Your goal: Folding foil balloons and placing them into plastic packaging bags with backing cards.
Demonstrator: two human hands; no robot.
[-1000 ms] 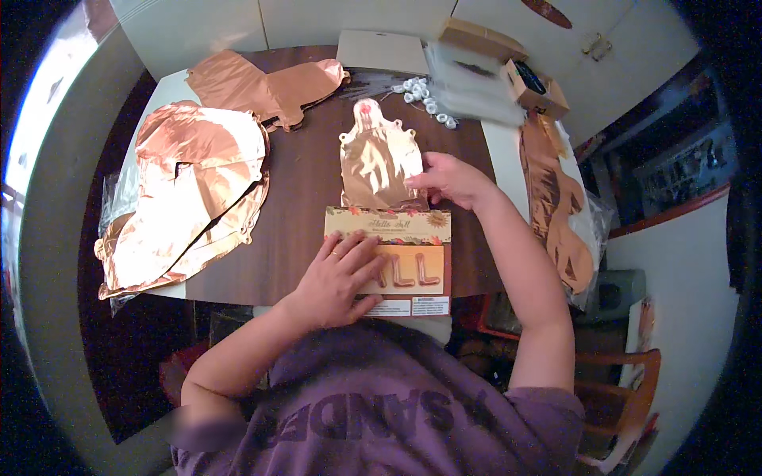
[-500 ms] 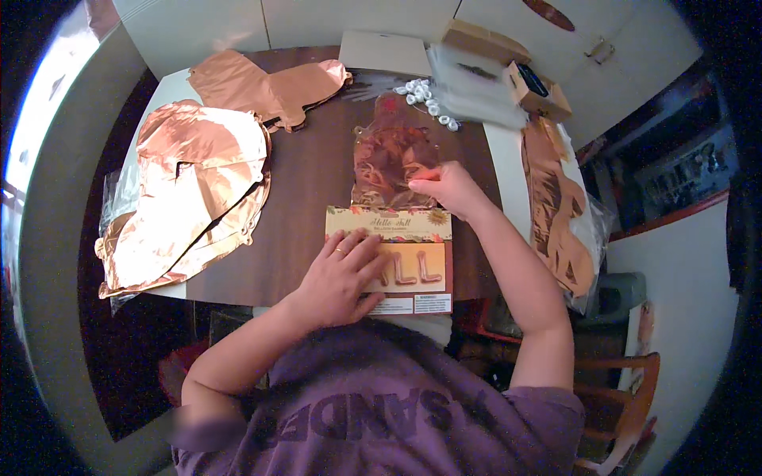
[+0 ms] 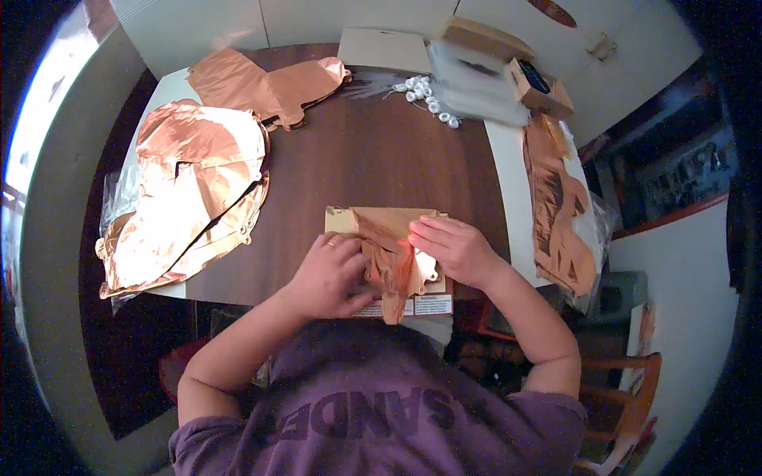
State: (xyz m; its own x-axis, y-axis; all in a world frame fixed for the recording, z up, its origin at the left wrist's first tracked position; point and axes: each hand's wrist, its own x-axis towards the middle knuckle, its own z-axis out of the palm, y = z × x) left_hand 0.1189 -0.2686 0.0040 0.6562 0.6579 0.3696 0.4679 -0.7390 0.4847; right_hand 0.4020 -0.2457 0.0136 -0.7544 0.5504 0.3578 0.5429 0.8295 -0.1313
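Note:
In front of me at the table's near edge lies a printed card package point(image 3: 432, 305), mostly covered. Its upper part shows a plain tan surface. A flat, see-through bag of rose-gold foil balloons point(image 3: 389, 270) is folded down over the card toward me, its narrow end past the card's lower edge. My left hand point(image 3: 337, 270) is curled at the bag's left side, fingertips on it. With its fingers pressed together, my right hand point(image 3: 456, 250) holds the bag's upper right, next to a bright foil patch. Both thumbs are partly hidden.
Large rose-gold foil balloons point(image 3: 194, 190) lie at the left, another point(image 3: 270, 87) behind them. White ribbon rolls point(image 3: 429, 101) sit at the back, near clear plastic sheets point(image 3: 472, 87) and an open cardboard box point(image 3: 540, 91). More foil point(image 3: 556, 206) lies along the table's right edge.
The balloon bag, which lay flat beyond the card, is now folded toward me over it, hiding the printed front. My right hand came down and nearer; my left fingers are now at the bag's side.

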